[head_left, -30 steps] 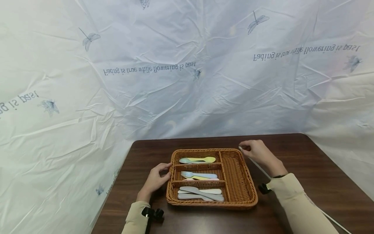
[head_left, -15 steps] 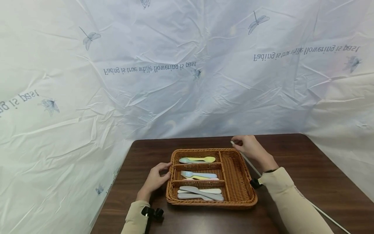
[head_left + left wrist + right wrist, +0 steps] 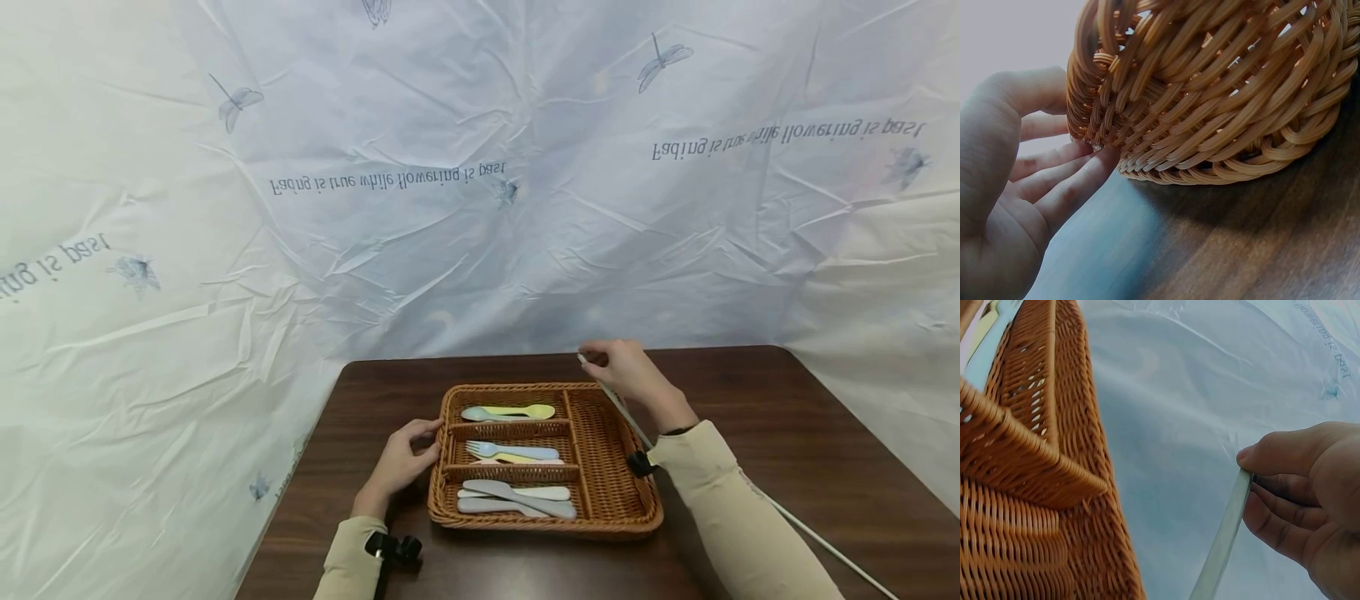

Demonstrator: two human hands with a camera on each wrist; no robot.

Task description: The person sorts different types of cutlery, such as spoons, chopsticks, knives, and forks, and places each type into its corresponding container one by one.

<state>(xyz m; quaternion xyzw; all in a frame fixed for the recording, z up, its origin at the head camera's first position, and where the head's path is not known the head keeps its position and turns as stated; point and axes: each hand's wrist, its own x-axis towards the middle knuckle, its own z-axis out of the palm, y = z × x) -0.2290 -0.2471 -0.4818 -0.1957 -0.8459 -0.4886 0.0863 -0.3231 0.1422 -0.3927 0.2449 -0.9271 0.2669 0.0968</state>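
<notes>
A brown wicker cutlery basket (image 3: pixel 547 525) sits on the table. My left hand (image 3: pixel 401 458) touches its left wall; in the left wrist view fairly straight fingers (image 3: pixel 1072 184) rest against the weave. Over the basket's back right corner, my right hand (image 3: pixel 630 371) pinches the end of a long, thin whitish strip (image 3: pixel 1222 540) between thumb and fingers. From there the strip slants down across the right compartment, passes behind the forearm and trails off to the lower right. Spoons (image 3: pixel 536 411), forks (image 3: pixel 525 452) and knives (image 3: pixel 517 500) lie in three separate left compartments.
The dark wooden table (image 3: pixel 750 408) has rounded back corners. White printed sheeting (image 3: pixel 420 242) hangs behind and beside it. Each wrist wears a black camera, the right one (image 3: pixel 640 464) overlapping the basket's right side in the head view.
My right hand has moved left and slightly back, drawing the strip's end from beside the basket to over its back right part. The left hand and basket have stayed put.
</notes>
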